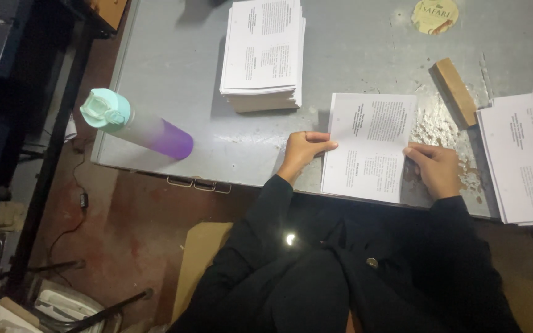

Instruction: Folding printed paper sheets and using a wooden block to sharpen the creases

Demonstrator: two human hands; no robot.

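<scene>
Head view: I see the left hand [303, 152] pinching the left edge of a printed sheet [370, 147] lying at the near edge of the grey tabletop [174, 68], while the right hand [436, 168] presses flat, fingers together, on its right edge. A paper stack [263, 52] sits behind, another stack [524, 154] right, a wooden block [456, 91] between, a purple bottle [136, 123] far left.

Two stacks of printed sheets [262, 52] [525, 154], one loose printed sheet [368, 148], one water bottle [136, 123], one wooden block [456, 91], one round sticker [435, 15].
</scene>
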